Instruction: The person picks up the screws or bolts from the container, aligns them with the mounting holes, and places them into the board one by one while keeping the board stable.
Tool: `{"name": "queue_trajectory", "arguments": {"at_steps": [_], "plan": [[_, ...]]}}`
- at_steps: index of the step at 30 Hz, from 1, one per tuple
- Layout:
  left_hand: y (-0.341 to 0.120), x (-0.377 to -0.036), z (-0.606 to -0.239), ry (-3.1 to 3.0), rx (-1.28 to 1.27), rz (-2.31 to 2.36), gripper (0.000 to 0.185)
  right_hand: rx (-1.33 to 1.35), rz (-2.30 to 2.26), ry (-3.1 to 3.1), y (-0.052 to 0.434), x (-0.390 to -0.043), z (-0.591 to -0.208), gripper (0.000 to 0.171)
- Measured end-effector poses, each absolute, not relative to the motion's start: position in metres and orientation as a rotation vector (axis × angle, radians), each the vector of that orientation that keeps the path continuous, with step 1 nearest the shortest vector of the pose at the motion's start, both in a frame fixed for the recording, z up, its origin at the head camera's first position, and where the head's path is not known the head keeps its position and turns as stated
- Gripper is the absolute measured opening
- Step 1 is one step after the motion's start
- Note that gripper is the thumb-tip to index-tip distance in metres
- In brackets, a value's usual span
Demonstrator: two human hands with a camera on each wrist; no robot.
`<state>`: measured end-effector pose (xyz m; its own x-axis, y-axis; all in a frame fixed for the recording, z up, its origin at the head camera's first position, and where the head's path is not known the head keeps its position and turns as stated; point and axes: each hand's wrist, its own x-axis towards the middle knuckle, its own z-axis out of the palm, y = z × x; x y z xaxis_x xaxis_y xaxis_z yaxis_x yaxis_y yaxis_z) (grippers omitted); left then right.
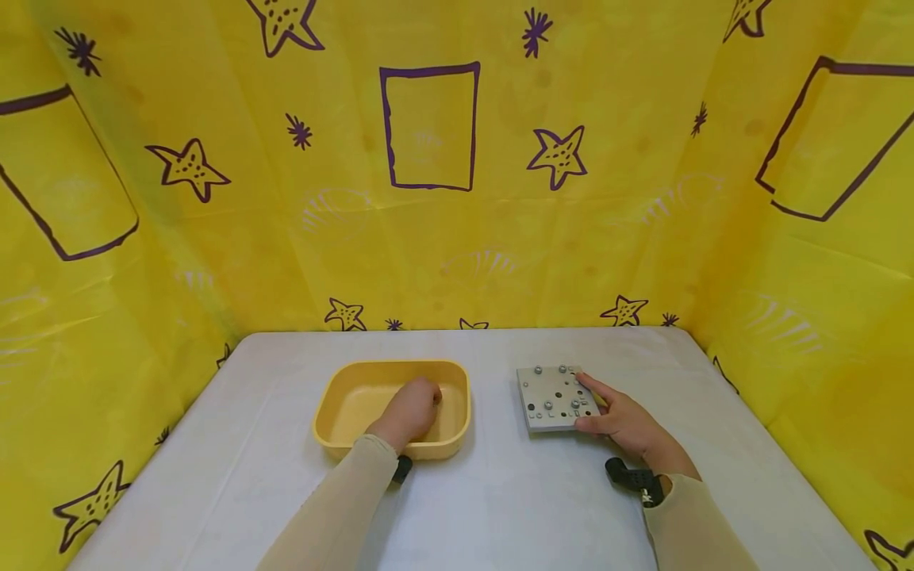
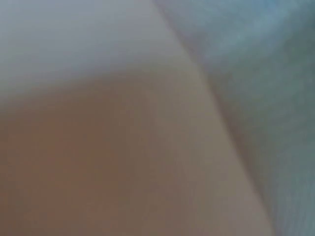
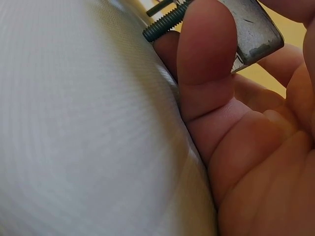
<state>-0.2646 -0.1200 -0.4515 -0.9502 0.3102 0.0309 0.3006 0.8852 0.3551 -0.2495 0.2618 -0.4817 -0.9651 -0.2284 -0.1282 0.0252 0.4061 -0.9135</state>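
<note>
My left hand (image 1: 410, 411) reaches into the yellow plastic bin (image 1: 336, 388), its fingers bent down near the bin's right side. Its fingertips are hidden, and I cannot tell whether they hold anything. Blurred skin and cloth fill the left wrist view. To the right of the bin, my right hand (image 1: 631, 424) grips a grey metal plate (image 1: 546, 388) by its right side, thumb at the near corner and a finger along the far right. Several screws and holes dot the plate's top. In the right wrist view a dark threaded screw (image 3: 165, 25) sticks out beside the thumb, near the white cloth.
A white cloth covers the table (image 1: 485, 507). Yellow curtains (image 1: 443, 262) printed with purple stars hang behind and on both sides. Black wrist cameras, including the right one (image 1: 635, 478), sit at the cuffs of beige sleeves.
</note>
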Motion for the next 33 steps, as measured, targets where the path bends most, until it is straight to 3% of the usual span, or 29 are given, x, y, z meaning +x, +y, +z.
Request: {"name": "queue_trajectory", "arguments": {"at_steps": [8,18,24,33], "plan": [[-0.123,-0.261,-0.449,3.035,0.45,0.693,0.018,-0.176,-1.57,2.444,0.26,-0.249,-0.481,0.101],[-0.121,-0.248,-0.429,2.922,0.277,1.194,0.017,-0.17,-1.583,2.435,0.26,-0.249,-0.48,0.101],[-0.112,-0.244,-0.414,2.775,0.159,1.457,0.023,-0.171,-1.584,2.44,0.262,-0.248,-0.481,0.101],[-0.083,-0.243,-0.396,2.395,0.146,1.824,0.015,-0.165,-1.562,2.454,0.262,-0.249,-0.482,0.1]]}}
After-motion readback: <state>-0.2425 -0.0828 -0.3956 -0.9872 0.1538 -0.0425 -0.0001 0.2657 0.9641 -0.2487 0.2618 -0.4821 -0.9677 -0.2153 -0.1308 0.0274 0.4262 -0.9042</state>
